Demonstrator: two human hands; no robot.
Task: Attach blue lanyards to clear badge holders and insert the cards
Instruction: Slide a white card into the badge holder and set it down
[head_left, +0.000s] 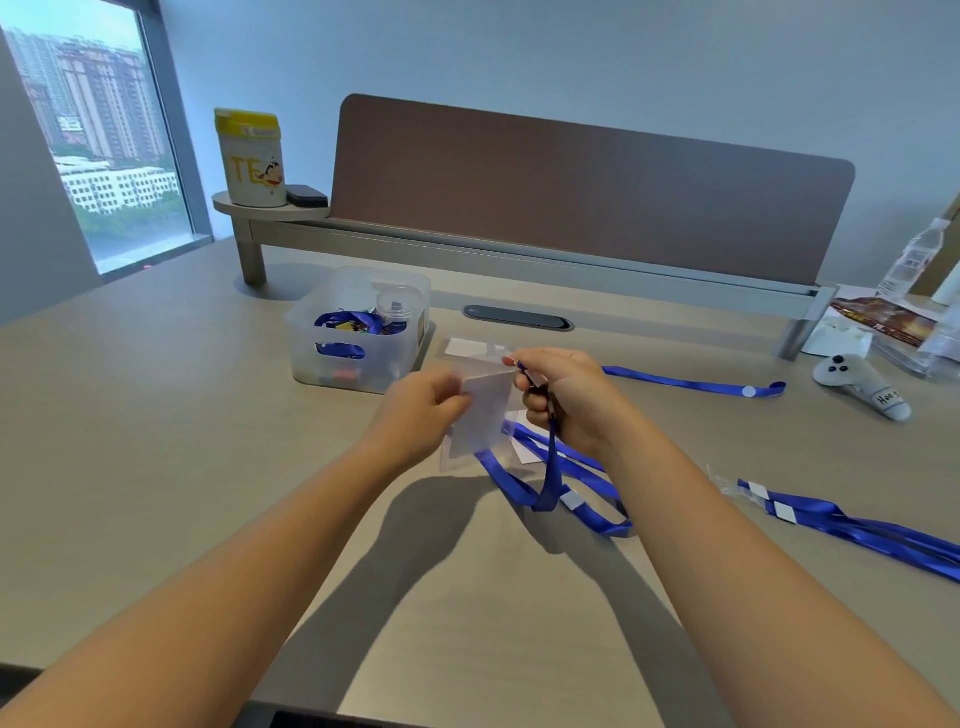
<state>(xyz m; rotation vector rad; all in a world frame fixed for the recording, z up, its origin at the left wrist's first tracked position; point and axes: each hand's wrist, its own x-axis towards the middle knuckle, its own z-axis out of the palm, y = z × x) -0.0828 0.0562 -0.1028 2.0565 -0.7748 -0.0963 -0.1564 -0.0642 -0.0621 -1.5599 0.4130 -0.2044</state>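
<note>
A clear badge holder (480, 415) with a white card inside is held above the table between both hands. My left hand (421, 410) pinches its left edge. My right hand (566, 395) grips the clip end of a blue lanyard (550, 467) at the holder's top right corner; the strap hangs down and loops onto the table. A second clear holder with a card (467, 347) lies just behind the hands. More blue lanyards lie on the table, one at the right (691, 383) and a bundle at the near right (852, 525).
A translucent bin (358, 332) with lanyards and small items stands behind my left hand. A grey controller (862, 382), a plastic bottle (911, 260) and papers sit at the far right. A desk divider (571, 187) and a yellow-lidded canister (252, 156) stand at the back.
</note>
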